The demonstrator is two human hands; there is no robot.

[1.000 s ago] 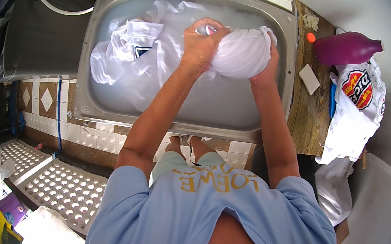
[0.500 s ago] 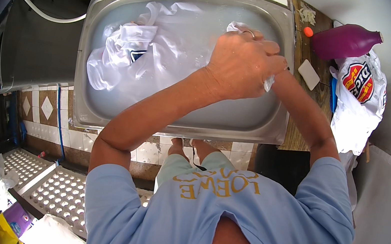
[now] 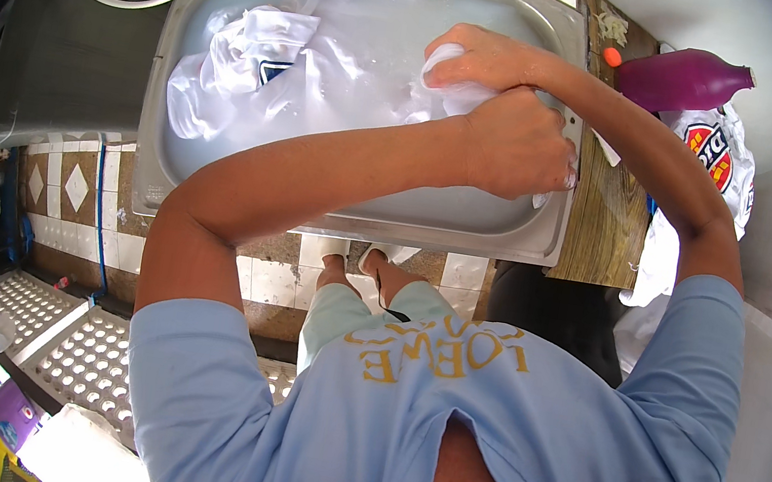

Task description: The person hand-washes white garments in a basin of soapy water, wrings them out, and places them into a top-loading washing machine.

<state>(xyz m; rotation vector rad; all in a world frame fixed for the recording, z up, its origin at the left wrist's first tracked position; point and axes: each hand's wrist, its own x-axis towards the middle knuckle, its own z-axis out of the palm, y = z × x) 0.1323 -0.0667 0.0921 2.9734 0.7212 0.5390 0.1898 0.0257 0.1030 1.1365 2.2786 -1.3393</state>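
So the person's bare hands are crossing sides over the right end of a stainless-steel sink (image 3: 154, 107). The left hand (image 3: 522, 149) is reaching rightward, back up and fingers curled shut, with bits of a wet white cloth (image 3: 455, 99) poking out. The right hand (image 3: 485, 59) is sitting farther off and more to the left, clamping the cloth's other end, its forearm angling in from the right, elbow bent outward. The bunched cloth is hanging between both fists above the cloudy water, while another white garment (image 3: 255, 47) with a dark patch is soaking on the left.
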